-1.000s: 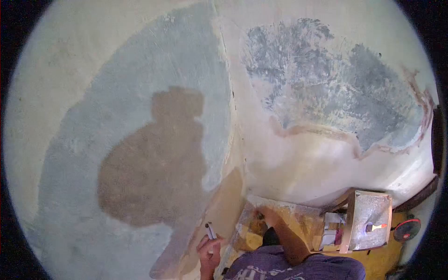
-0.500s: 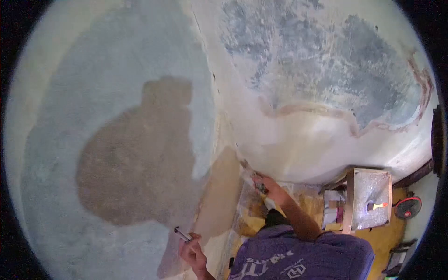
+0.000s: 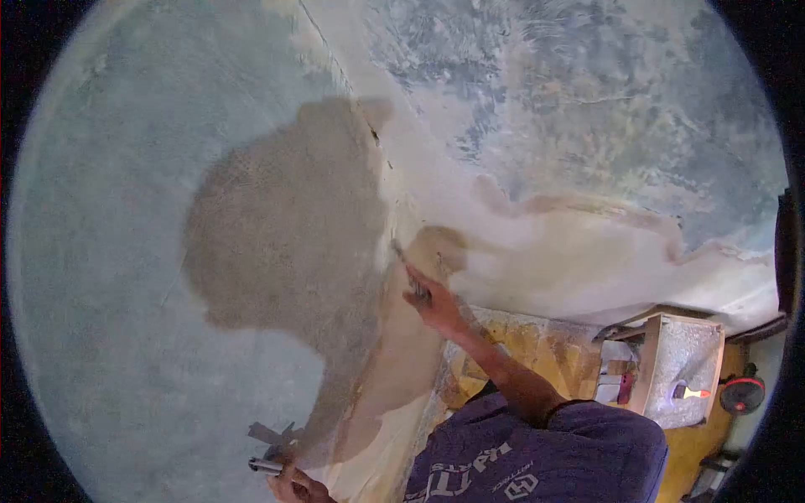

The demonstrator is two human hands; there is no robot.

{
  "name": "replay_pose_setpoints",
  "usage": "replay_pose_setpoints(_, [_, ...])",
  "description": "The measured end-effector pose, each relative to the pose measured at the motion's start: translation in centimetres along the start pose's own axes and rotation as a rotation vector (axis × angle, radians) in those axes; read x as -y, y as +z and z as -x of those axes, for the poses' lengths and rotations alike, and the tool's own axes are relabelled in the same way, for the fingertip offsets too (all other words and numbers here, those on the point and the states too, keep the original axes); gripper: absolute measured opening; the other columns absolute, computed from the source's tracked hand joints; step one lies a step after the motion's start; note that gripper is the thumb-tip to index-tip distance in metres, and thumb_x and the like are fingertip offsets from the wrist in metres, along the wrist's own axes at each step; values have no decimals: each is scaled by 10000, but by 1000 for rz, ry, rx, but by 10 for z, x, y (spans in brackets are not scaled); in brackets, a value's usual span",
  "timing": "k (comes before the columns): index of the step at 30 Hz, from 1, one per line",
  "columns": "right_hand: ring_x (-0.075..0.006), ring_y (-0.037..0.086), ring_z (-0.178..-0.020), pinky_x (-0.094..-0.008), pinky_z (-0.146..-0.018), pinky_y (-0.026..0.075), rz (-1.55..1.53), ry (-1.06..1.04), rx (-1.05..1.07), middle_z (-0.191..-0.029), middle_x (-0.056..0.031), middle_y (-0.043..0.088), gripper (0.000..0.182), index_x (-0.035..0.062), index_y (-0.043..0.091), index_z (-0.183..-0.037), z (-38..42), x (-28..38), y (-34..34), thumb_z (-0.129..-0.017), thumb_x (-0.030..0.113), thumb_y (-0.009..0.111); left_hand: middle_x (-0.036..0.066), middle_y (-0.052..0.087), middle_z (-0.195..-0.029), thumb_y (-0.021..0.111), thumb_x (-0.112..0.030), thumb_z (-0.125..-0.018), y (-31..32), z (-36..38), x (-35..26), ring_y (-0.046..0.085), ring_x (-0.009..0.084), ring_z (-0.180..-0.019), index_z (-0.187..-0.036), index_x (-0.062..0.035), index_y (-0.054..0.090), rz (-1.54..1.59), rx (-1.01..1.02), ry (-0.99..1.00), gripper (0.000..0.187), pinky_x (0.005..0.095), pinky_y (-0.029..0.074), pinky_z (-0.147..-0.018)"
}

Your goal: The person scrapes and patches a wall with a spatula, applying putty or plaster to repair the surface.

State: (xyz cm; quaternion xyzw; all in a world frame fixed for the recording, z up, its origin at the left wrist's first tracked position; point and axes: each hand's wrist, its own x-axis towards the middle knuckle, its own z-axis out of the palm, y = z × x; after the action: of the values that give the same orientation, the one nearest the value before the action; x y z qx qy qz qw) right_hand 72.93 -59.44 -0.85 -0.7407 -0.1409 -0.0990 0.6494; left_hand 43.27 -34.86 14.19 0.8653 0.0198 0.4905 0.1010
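My right hand [image 3: 434, 308] is closed around a slim putty knife [image 3: 397, 250], its tip at the cracked corner seam where two walls meet. At the lower left, my left hand [image 3: 298, 486] grips a wide metal scraper [image 3: 266, 465], seen nearly edge-on close to the wall; its handle is mostly hidden by the fingers. The left wall [image 3: 101, 293] is blue-grey and smooth. Patchy blue and white covers the right wall [image 3: 604, 109], with a brownish uneven band below. My head and arms cast a large shadow over the corner.
On the right stands a small wooden table [image 3: 650, 369] with a plastic-covered top, and a paintbrush [image 3: 694, 392] lies on it. A black and red fan [image 3: 744, 394] is beyond it. Clear plastic sheeting covers part of the yellowish floor [image 3: 511, 335].
My right hand has moved up and left along the corner with the putty knife. My left hand has shifted down and left with the scraper. The view has turned slightly.
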Motion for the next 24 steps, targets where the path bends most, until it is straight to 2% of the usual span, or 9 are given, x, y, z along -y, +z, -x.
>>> replay_pose_setpoints(2, [-309,629,-1028,-375,-906,484,-3,130,25,-1148,-217,634,628,155,371,-1446,-27,6,-7,-872,102,619,129,690,-792,538,-249,-957,8,-24,-14,607,282,-654,-882,-25,707,-29,-26,84,290,391,465,-566])
replay_pose_setpoints(5, [-208,530,-1196,-325,-1004,392,-36,259,103,-1325,-211,535,603,122,391,-1436,-20,38,-17,-873,92,606,131,685,-776,541,-263,-955,21,-42,-13,627,293,-664,-884,-23,705,-47,-85,158,300,408,489,-569])
replay_pose_setpoints(9, [-246,552,-1183,-339,-1005,402,-39,293,143,-1317,-205,541,622,145,379,-1442,-31,36,-29,-864,79,599,133,676,-753,561,-290,-944,30,-34,3,642,299,-662,-881,-17,700,-29,-158,193,312,431,513,-571])
replay_pose_setpoints(12, [-254,566,-1166,-344,-982,421,-40,379,208,-1309,-201,547,629,157,376,-1443,-43,40,-34,-858,60,587,117,667,-729,602,-305,-915,33,-19,5,641,276,-624,-851,-19,692,-391,-263,69,306,441,510,-528])
replay_pose_setpoints(16, [-281,579,-1150,-351,-948,444,-8,341,245,-1291,-206,556,635,157,373,-1442,-30,47,-32,-852,52,582,79,657,-681,626,-310,-893,28,5,44,629,277,-589,-756,-57,658,-184,-388,161,289,384,477,-504])
replay_pose_setpoints(19, [-292,582,-1141,-354,-954,441,-27,454,294,-1298,-212,549,634,154,370,-1442,-35,54,-37,-853,54,583,90,612,-618,648,-236,-881,2,39,54,601,263,-556,-711,-61,631,-997,-201,135,244,362,494,-534])
replay_pose_setpoints(21, [-267,583,-1127,-345,-961,433,-7,468,294,-1298,-211,550,632,149,372,-1441,-32,61,-39,-854,53,584,74,592,-615,651,-218,-879,7,22,14,581,247,-555,-703,-61,632,-1254,174,-293,237,377,495,-547])
replay_pose_setpoints(23, [-215,585,-1103,-326,-963,423,39,391,239,-1290,-207,560,627,141,378,-1439,-28,67,-33,-854,49,583,76,593,-647,629,-228,-891,10,17,20,566,234,-558,-710,-58,637,-1135,114,-258,248,380,489,-544])
replay_pose_setpoints(24, [-201,579,-1099,-321,-960,422,28,374,234,-1284,-207,565,622,132,381,-1436,-28,62,-28,-854,50,584,86,605,-681,606,-246,-904,14,24,48,562,229,-561,-721,-56,642,-896,-117,-17,266,377,484,-535])
